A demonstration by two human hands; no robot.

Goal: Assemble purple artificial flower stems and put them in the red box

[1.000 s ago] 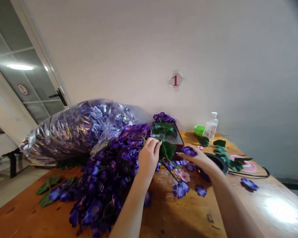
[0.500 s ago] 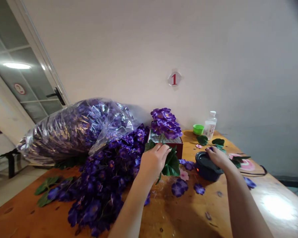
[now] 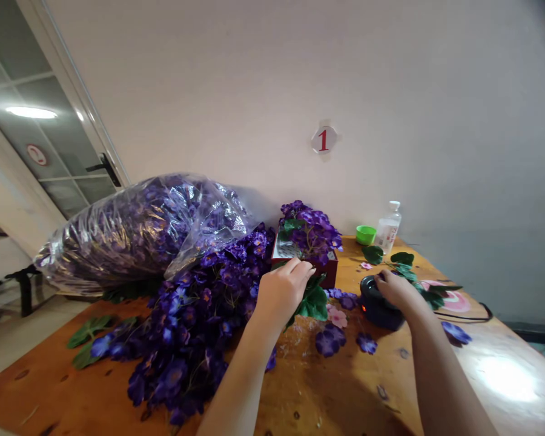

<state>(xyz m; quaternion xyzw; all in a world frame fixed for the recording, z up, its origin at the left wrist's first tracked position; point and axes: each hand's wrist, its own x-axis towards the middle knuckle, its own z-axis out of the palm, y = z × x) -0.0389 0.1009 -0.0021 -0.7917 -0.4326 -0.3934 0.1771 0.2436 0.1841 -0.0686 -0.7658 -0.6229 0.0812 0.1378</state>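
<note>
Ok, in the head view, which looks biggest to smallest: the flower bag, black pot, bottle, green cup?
1. flower bag, by far
2. black pot
3. bottle and green cup look nearly alike, and both sit farther back, so no ranking

Left hand (image 3: 281,290) curled closed (knuckles up), right hand (image 3: 397,289) palm-down and cupped, both well forward.

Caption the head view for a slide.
Left hand grips a purple artificial flower sprig while right hand touches a small dark round pot.
</note>
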